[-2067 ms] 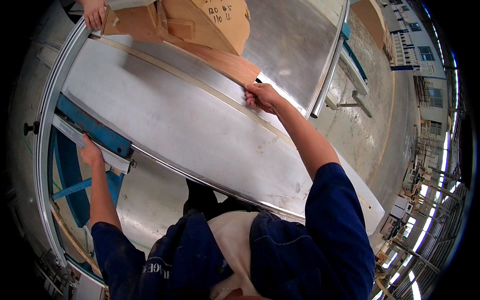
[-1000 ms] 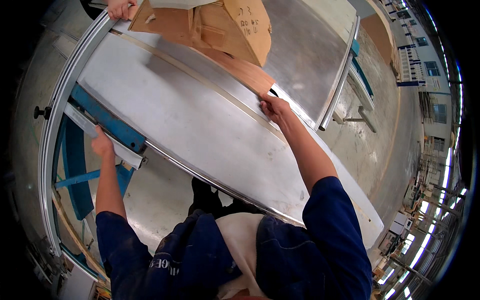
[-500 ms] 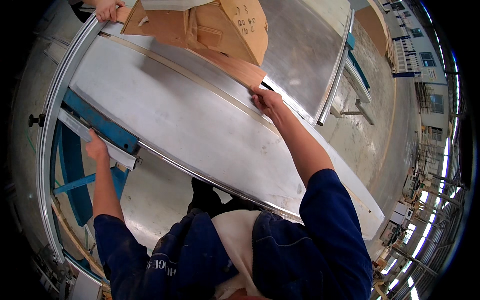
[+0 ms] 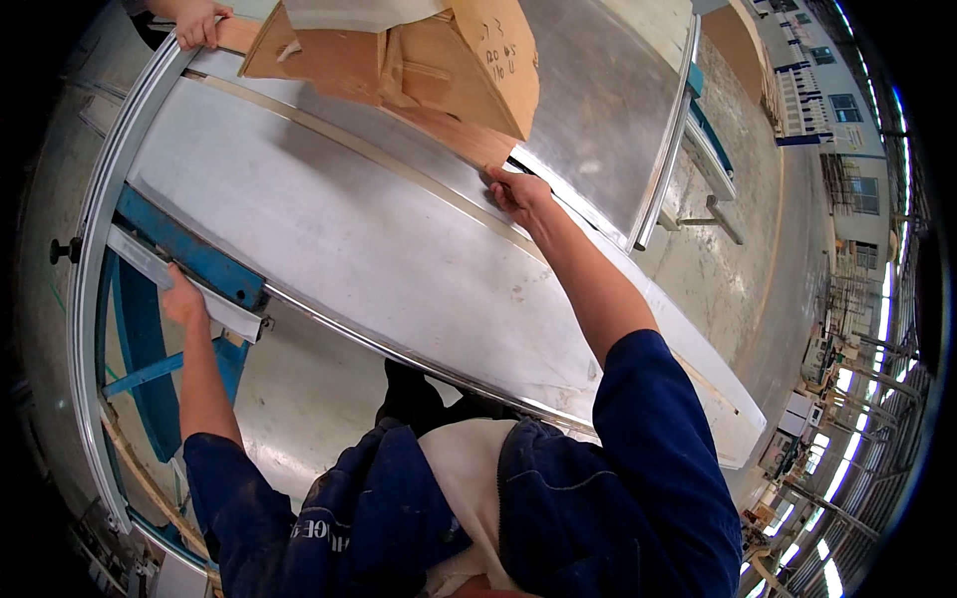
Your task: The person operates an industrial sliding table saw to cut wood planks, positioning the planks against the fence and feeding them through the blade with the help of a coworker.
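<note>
A large pale metal sheet (image 4: 329, 239) lies tilted across a blue steel frame (image 4: 189, 257). My right hand (image 4: 516, 189) reaches over the sheet and presses on its far edge, beside the end of a brown cardboard strip (image 4: 454, 138). My left hand (image 4: 182, 299) grips a short grey metal bar (image 4: 214, 307) at the sheet's near left edge, fingers closed around it. Another person's hand (image 4: 199, 20) holds the cardboard at the top left.
A folded cardboard box (image 4: 449, 55) rests on the far side of the sheet. A second shiny metal panel (image 4: 598, 110) with a raised rim lies beyond. A curved aluminium rail (image 4: 95, 259) runs down the left. Concrete floor shows at right.
My right hand has stayed at the sheet's far edge by the cardboard strip while the view shifted slightly. My left hand keeps its hold on the grey bar.
</note>
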Demonstrator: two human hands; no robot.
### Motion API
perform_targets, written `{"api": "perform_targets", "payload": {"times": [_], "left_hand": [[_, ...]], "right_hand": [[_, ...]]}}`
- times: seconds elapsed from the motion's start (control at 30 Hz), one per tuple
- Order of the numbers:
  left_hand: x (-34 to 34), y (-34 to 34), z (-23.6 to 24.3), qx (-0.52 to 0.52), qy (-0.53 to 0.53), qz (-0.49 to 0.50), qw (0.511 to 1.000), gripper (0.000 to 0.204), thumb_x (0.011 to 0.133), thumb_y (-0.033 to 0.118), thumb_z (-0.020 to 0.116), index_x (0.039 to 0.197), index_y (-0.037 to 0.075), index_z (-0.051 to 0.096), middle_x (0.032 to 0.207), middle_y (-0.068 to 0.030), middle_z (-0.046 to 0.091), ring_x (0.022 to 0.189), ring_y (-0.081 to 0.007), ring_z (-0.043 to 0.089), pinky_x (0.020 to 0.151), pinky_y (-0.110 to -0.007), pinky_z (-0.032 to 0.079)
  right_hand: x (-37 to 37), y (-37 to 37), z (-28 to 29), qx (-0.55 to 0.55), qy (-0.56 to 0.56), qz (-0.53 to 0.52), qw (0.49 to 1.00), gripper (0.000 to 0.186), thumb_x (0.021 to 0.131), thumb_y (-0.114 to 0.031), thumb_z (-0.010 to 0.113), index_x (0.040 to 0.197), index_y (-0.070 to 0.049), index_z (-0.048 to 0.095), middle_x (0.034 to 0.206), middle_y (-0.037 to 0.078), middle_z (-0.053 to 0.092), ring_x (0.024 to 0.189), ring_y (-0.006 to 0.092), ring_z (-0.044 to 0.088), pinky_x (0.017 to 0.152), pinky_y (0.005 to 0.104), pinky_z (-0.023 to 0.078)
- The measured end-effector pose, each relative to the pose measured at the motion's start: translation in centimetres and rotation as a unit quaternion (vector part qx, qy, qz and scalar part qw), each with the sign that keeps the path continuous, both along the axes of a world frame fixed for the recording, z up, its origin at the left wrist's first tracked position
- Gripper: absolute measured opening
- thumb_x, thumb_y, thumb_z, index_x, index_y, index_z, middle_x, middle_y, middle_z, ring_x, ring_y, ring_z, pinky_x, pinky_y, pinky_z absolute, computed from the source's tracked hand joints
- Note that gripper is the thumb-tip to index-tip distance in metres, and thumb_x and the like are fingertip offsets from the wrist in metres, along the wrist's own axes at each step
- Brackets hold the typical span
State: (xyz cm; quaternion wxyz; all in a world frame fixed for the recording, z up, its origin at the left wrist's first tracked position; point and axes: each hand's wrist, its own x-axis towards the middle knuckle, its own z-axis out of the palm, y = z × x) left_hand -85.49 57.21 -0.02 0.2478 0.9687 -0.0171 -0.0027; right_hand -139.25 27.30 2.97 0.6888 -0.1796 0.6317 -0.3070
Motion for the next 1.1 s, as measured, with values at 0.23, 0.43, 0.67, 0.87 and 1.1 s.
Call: {"api": "perform_targets", "payload": {"times": [0.23,0.43,0.67,0.87,1.1], "left_hand": [[1.8,0.8,-1.2,0.034,-0.031,-0.001,0.999,0.095,0.086,0.077,0.046,0.112,-0.012,0.068,0.109,-0.0320,0.068,0.104,-0.0462,0.065,0.094,-0.051,0.050],[1.5,1.0,-1.1,0.029,-0.031,-0.008,0.999,0.094,0.087,0.076,0.046,0.113,-0.012,0.067,0.109,-0.0322,0.068,0.106,-0.0458,0.065,0.095,-0.050,0.050],[0.6,0.6,-0.5,0.001,-0.015,-0.022,1.000,0.094,0.088,0.075,0.047,0.112,-0.014,0.066,0.111,-0.0315,0.068,0.109,-0.0451,0.064,0.096,-0.050,0.048],[0.5,0.2,-0.4,0.004,0.000,-0.010,1.000,0.094,0.088,0.074,0.046,0.112,-0.014,0.065,0.113,-0.0311,0.067,0.110,-0.0440,0.064,0.096,-0.050,0.049],[0.9,0.2,-0.8,0.021,-0.006,-0.014,1.000,0.094,0.088,0.074,0.046,0.110,-0.014,0.066,0.111,-0.0304,0.068,0.106,-0.0446,0.065,0.094,-0.050,0.049]], "right_hand": [[0.3,-0.1,-0.2,-0.015,-0.009,0.008,1.000,0.019,0.084,-0.002,0.079,0.077,-0.002,0.062,0.071,0.005,0.061,0.051,0.0110,0.054,0.042,0.0195,0.050],[0.7,0.8,0.7,-0.027,-0.001,0.007,1.000,0.007,0.088,-0.005,0.075,0.090,0.000,0.070,0.076,0.004,0.064,0.054,0.0095,0.055,0.045,0.0154,0.051],[1.0,1.0,1.1,-0.023,0.005,-0.031,0.999,0.005,0.088,-0.004,0.075,0.088,-0.001,0.071,0.080,0.006,0.068,0.057,0.0098,0.056,0.046,0.0149,0.051],[1.0,0.9,0.2,-0.035,-0.005,-0.046,0.998,0.006,0.088,-0.004,0.076,0.087,-0.002,0.070,0.080,0.006,0.068,0.058,0.0110,0.057,0.047,0.0153,0.053],[1.5,1.3,0.8,-0.034,0.012,-0.062,0.997,0.014,0.087,-0.004,0.077,0.083,-0.005,0.064,0.078,0.006,0.066,0.060,0.0129,0.059,0.048,0.0184,0.054]]}}
